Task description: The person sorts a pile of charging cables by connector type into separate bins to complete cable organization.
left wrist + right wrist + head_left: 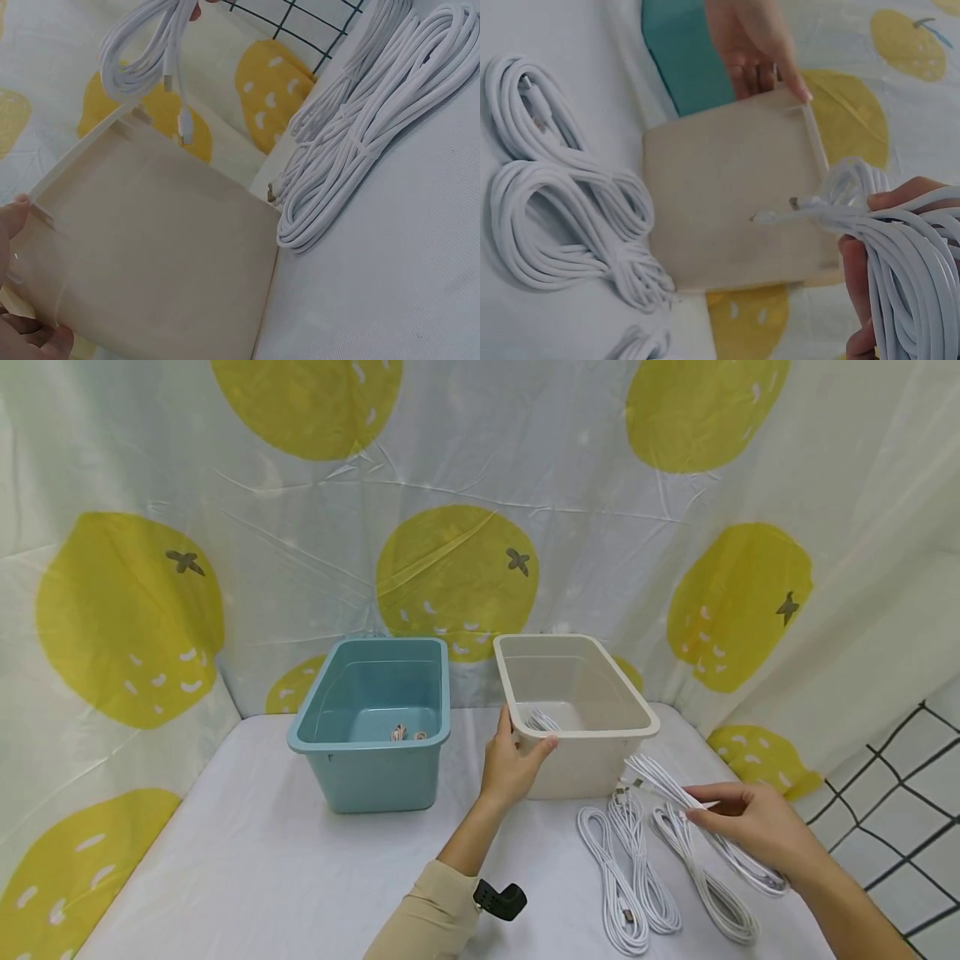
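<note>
My left hand (512, 768) grips the near left corner of the beige plastic bin (592, 764), its thumb over the rim. A white bundled cable lies inside that bin. In my right hand (757, 822) is a coiled white USB cable (738, 860), pinched between thumb and fingers and raised just right of the bin. Its plugs dangle toward the bin's front in the right wrist view, where the cable bundle (907, 277) fills the grip. Several more white cable bundles (615, 885) lie on the table below, in front of the bin.
A teal bin (382, 781) stands to the left, with small pale items at its bottom. The table (247, 860) has a white cover. Behind hangs a curtain (585, 568) with yellow fruit prints. A dark wire grid (900, 793) borders the right side.
</note>
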Action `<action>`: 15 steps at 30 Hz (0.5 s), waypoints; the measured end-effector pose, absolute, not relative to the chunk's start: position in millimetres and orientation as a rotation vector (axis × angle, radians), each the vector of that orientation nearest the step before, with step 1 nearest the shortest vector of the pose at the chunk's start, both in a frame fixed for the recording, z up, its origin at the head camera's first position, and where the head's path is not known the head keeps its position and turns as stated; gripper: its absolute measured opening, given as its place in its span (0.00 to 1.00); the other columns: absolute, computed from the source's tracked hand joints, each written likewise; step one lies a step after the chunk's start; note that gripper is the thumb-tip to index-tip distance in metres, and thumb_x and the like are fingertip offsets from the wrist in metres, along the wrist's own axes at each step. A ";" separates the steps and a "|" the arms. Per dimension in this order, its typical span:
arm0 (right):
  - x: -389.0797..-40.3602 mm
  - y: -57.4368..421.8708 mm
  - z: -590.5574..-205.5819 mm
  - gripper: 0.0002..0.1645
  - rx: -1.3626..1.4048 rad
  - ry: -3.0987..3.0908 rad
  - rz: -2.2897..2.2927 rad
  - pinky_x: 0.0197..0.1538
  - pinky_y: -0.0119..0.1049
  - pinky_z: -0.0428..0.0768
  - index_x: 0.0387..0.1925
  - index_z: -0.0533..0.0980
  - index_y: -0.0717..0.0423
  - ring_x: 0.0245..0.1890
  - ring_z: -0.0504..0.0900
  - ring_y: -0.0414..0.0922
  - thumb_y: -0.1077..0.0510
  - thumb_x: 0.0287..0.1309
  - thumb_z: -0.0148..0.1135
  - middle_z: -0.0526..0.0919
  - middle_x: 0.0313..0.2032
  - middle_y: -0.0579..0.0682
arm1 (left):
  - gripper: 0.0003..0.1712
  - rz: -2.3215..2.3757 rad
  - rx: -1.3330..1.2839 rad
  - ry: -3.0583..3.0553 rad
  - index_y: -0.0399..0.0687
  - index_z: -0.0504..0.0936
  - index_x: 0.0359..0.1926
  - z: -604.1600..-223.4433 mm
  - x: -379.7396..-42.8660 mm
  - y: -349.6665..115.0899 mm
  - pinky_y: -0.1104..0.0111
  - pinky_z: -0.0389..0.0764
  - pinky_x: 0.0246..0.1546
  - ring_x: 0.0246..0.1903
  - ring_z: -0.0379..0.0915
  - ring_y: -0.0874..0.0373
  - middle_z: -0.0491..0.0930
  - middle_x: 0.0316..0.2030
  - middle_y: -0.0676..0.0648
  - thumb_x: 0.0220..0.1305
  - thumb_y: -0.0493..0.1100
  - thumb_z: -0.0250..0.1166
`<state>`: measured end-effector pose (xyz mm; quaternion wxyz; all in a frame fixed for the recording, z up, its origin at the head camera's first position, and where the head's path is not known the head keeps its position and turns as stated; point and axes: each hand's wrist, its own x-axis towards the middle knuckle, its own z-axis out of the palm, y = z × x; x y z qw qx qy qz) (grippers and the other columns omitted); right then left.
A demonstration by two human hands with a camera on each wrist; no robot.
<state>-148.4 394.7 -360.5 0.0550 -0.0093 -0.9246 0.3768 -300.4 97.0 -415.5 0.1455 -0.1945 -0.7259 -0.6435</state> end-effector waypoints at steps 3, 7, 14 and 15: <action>-147.5 394.2 -351.9 0.24 0.017 -2.799 1.133 0.37 0.33 0.82 0.55 0.84 0.65 0.38 0.83 0.35 0.56 0.62 0.75 0.88 0.46 0.55 | 0.42 -1.844 -0.561 -2.092 0.46 0.66 0.71 -415.7 -300.3 97.2 0.49 0.79 0.58 0.61 0.74 0.48 0.79 0.60 0.42 0.62 0.49 0.77; -151.0 393.7 -340.9 0.22 0.098 -2.756 1.138 0.36 0.32 0.82 0.54 0.84 0.67 0.36 0.84 0.35 0.59 0.61 0.75 0.89 0.41 0.52 | 0.43 -1.850 -0.558 -2.091 0.46 0.66 0.71 -415.3 -299.8 97.0 0.49 0.78 0.58 0.61 0.74 0.47 0.79 0.60 0.41 0.61 0.49 0.77; -163.4 394.1 -317.2 0.18 0.227 -2.643 1.125 0.32 0.28 0.81 0.50 0.86 0.64 0.32 0.85 0.35 0.64 0.58 0.76 0.87 0.36 0.38 | 0.44 -1.852 -0.562 -2.084 0.45 0.65 0.72 -415.4 -299.4 96.6 0.48 0.78 0.58 0.62 0.74 0.45 0.78 0.60 0.41 0.62 0.50 0.77; -165.1 393.6 -312.7 0.18 0.230 -2.646 1.097 0.32 0.28 0.80 0.50 0.86 0.64 0.32 0.84 0.35 0.63 0.58 0.76 0.87 0.36 0.38 | 0.44 -1.850 -0.564 -2.086 0.45 0.65 0.73 -415.4 -299.5 96.6 0.48 0.78 0.58 0.62 0.74 0.45 0.78 0.61 0.41 0.62 0.50 0.77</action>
